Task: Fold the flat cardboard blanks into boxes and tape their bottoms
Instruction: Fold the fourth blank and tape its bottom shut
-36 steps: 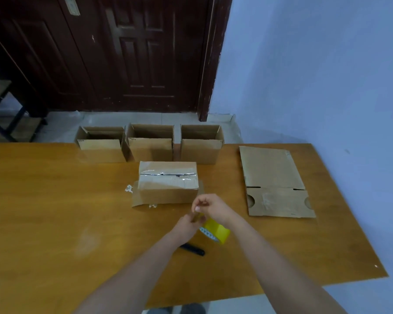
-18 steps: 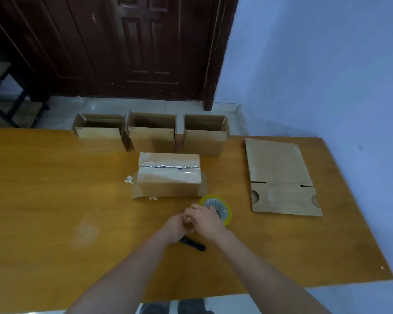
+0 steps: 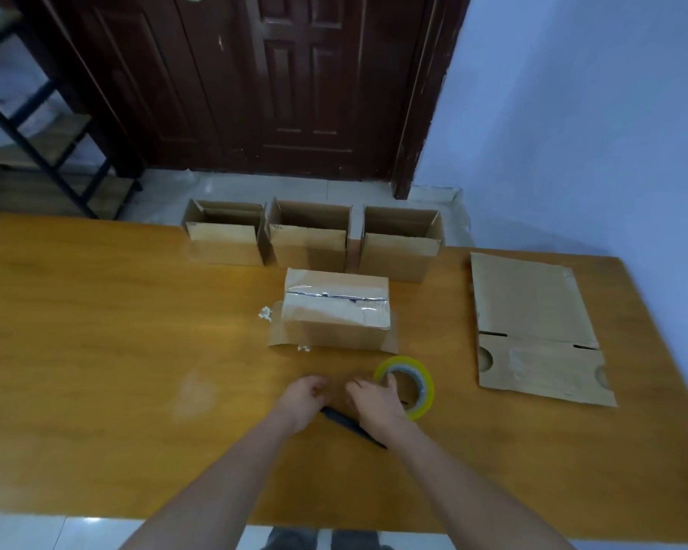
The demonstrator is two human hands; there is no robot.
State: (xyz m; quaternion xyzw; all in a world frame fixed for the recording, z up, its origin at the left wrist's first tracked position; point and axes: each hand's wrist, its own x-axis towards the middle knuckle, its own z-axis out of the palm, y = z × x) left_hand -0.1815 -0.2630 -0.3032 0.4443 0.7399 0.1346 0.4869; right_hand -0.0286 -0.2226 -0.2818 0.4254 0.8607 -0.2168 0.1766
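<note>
The tape roll (image 3: 406, 387), held up a second ago, has been set down on the surface (image 3: 96, 351) — beside the taped box (image 3: 336, 311). The right hand (image 3: 376, 402) is curled against it; the left hand (image 3: 306, 396) is loosely curled, apparently holding nothing. One flat blank (image 3: 533, 323) remains unfolded at the right.
</note>
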